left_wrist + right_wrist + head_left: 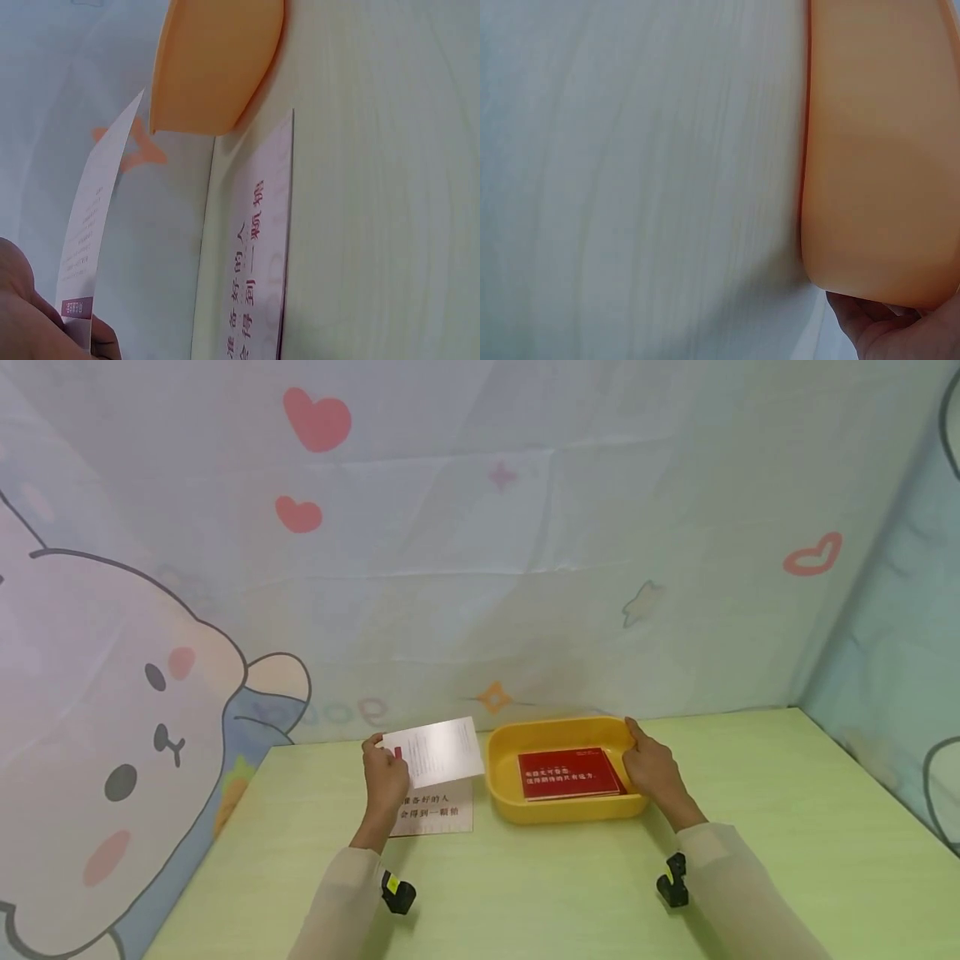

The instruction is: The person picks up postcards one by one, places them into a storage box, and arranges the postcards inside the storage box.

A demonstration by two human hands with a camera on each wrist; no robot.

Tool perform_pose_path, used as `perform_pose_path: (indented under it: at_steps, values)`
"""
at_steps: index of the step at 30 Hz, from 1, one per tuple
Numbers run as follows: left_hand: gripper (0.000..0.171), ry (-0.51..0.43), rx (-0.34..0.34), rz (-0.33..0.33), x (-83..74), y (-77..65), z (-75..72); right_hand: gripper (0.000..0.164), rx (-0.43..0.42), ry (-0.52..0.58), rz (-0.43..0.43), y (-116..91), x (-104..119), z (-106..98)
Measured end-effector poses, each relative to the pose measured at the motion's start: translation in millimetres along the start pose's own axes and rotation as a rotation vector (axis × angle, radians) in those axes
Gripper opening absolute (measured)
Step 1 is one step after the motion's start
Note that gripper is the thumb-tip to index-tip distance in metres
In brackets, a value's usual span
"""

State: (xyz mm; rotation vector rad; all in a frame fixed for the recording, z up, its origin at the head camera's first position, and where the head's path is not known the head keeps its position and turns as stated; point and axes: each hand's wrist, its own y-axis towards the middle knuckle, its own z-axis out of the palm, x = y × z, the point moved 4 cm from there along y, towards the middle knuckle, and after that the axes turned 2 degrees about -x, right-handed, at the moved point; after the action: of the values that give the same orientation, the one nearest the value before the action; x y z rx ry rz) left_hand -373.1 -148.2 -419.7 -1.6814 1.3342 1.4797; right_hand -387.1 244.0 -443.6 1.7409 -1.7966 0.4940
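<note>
My left hand (387, 778) pinches a white card (442, 752) by its left end, raised above the table. The card carries small print and a red mark; in the left wrist view the card (96, 217) appears tilted, nearly edge-on. Below it a pale card with large red characters (442, 814) lies on the table, partly covered by the raised card in the head view. To the right stands a yellow plastic basin (566, 811) holding red cards (570, 772) with white writing. My right hand (660, 777) grips the basin's right rim.
The basin stands on a light green table (540, 893), close to a backdrop cloth (480, 610) printed with hearts and a cartoon animal. Another cloth (900, 652) hangs at the right side. Black wrist devices (399, 893) sit at both sleeves.
</note>
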Motion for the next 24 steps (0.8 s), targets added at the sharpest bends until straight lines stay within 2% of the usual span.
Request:
perform_pose_path:
  at_steps: [4, 9, 14, 19, 24]
  values:
    - [0.05, -0.006, -0.024, 0.01, -5.2, -1.9, 1.5, 0.063, -0.005, 0.008, -0.006, -0.4, -0.6, -0.1]
    - [0.053, -0.04, -0.021, -0.044, -5.1, 0.4, 5.7, 0.062, -0.014, 0.017, -0.02, -1.3, -0.6, 0.4]
    - [0.048, -0.074, -0.029, -0.045, -8.1, 0.4, 11.2, 0.062, -0.015, 0.013, -0.022, -2.4, 0.4, -0.5]
    - [0.047, -0.112, 0.018, -0.053, -12.3, -5.2, 19.8, 0.062, -0.014, 0.019, -0.016, -2.5, 0.2, -1.5]
    - [0.05, -0.097, 0.061, -0.049, -16.6, -10.6, 28.1, 0.063, -0.014, 0.016, -0.01, -1.6, 0.2, -0.9]
